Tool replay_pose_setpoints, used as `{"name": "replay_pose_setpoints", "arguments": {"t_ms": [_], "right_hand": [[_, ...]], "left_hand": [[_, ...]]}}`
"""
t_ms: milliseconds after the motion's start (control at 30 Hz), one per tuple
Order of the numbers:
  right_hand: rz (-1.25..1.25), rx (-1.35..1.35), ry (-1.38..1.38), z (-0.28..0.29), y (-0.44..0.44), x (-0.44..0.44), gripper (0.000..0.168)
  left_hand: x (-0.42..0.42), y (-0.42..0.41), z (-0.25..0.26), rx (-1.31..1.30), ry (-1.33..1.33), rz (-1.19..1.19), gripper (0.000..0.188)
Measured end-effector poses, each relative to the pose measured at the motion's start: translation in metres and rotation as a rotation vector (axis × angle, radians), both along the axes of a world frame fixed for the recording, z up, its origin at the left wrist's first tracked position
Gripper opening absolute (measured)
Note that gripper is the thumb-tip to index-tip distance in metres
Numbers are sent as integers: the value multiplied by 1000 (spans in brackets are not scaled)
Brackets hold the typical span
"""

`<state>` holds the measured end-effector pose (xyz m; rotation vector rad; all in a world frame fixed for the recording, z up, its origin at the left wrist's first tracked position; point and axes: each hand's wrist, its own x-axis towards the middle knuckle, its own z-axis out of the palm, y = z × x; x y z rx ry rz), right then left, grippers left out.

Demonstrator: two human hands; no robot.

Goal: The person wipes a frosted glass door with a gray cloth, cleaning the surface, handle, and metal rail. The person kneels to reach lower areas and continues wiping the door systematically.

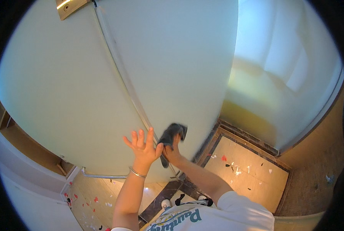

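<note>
My right hand (pixel 172 152) holds a dark grey cloth (pixel 172 133) against a frosted glass panel (pixel 177 72), just right of its seam with a glass door (pixel 82 86). The cloth is bunched, slightly blurred, and its lower end hangs down by the seam. To the left, my left hand (pixel 144 148) is raised with fingers spread and nothing in it; whether its palm touches the glass I cannot tell. A thin metal bangle (pixel 138 173) circles the left wrist.
A metal bar handle (pixel 108 176) sticks out low on the door. Red, white and black scraps (pixel 237 171) litter the tiled floor (pixel 258 187) on both sides. A wooden shelf unit (pixel 30 144) stands at the left. A metal patch fitting (pixel 71 8) is at the top.
</note>
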<state>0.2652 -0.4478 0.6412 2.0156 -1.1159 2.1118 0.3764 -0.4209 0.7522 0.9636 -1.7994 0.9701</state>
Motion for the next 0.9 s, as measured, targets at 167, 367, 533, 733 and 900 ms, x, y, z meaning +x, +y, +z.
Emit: {"name": "replay_pose_setpoints", "arguments": {"t_ms": [167, 367, 533, 733, 900], "right_hand": [[-129, -241, 265, 191, -54, -30, 53], [-208, -143, 46, 317, -83, -50, 64], [-437, -59, 100, 213, -118, -73, 50], [-192, 11, 294, 46, -80, -68, 51], [408, 73, 163, 138, -54, -74, 54]], "left_hand": [[-24, 6, 23, -3, 61, -108, 54], [-45, 1, 53, -24, 72, 1, 56], [-52, -9, 51, -91, 113, 141, 58], [-53, -11, 45, -120, 123, 263, 60], [-51, -8, 47, -78, 107, 297, 60]]}}
